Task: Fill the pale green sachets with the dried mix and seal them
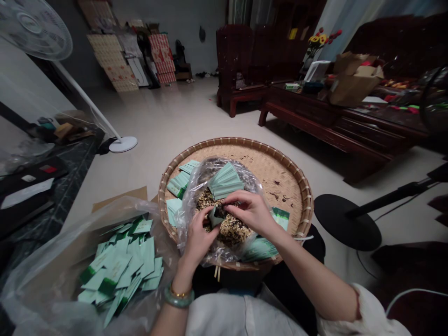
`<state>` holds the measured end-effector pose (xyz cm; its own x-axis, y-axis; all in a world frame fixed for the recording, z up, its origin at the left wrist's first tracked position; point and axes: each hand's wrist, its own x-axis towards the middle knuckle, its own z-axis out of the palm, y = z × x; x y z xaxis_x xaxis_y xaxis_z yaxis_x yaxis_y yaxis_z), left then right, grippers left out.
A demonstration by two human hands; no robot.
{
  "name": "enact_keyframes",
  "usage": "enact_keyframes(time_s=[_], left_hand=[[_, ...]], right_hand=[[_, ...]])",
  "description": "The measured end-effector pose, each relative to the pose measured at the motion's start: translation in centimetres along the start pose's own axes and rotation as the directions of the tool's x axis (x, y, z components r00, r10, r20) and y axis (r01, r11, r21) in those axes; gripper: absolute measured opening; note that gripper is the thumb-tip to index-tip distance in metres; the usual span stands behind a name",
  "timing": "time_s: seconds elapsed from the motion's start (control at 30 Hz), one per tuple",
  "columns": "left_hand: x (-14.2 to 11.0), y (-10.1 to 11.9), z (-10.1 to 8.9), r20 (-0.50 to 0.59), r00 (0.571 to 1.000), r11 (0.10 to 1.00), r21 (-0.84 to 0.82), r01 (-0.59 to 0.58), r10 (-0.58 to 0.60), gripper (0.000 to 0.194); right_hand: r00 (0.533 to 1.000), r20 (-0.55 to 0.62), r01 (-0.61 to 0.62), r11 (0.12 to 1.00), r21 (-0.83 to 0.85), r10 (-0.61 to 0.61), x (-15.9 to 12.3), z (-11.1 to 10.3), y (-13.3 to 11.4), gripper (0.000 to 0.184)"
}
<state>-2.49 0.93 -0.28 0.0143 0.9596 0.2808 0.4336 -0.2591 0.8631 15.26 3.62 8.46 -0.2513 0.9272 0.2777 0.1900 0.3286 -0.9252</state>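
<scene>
My left hand (200, 235) holds a small pale green sachet (216, 218) between thumb and fingers, its mouth spread. Dark bits show at that mouth, where the fingertips of my right hand (252, 212) are pinched together; what they grip is too small to make out. Beneath both hands lies a loose mix of pale grains and dark dried pieces (238, 231) in a clear plastic bag (189, 200). A fanned stack of green sachets (227, 181) rests on the mix, just beyond my fingers. The bag sits on a round woven bamboo tray (306, 200).
More sachets (179, 183) lie along the tray's left side, and others (261, 248) at its near right. A large plastic-lined box (66, 280) at left holds a heap of filled-looking sachets (128, 266). A fan base (346, 221) stands right; a wooden table (308, 123) is beyond.
</scene>
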Motion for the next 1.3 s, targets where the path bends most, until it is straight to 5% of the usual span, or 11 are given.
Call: enact_keyframes(time_s=[0.27, 0.53, 0.83, 1.1, 1.3], left_hand=[[-0.3, 0.9, -0.8, -0.039, 0.992, 0.993, -0.009, -0.116, 0.116, 0.043], [-0.3, 1.1, -1.2, -0.098, 0.947, 0.952, 0.043, -0.304, 0.307, 0.041], [-0.3, 0.7, -0.7, -0.096, 0.984, 0.983, 0.123, -0.135, 0.147, 0.043], [-0.2, 0.7, -0.5, -0.085, 0.988, 0.982, 0.151, -0.111, 0.125, 0.045], [0.0, 1.1, -0.4, -0.069, 0.987, 0.977, 0.166, -0.132, 0.145, 0.046]], right_hand=[[0.963, -0.049, -0.235, 0.910, 0.342, 0.267, -1.4, -0.6, 1.4, 0.019], [0.978, -0.038, -0.197, 0.973, 0.122, 0.203, -2.9, 0.0, 4.3, 0.019], [0.981, -0.102, -0.158, 0.985, 0.067, 0.165, -2.6, 0.2, 4.2, 0.022], [0.917, -0.154, -0.310, 0.900, 0.306, 0.368, -2.1, -0.1, 2.8, 0.028], [0.950, -0.113, -0.245, 0.920, 0.305, 0.291, -1.8, 0.1, 1.2, 0.023]])
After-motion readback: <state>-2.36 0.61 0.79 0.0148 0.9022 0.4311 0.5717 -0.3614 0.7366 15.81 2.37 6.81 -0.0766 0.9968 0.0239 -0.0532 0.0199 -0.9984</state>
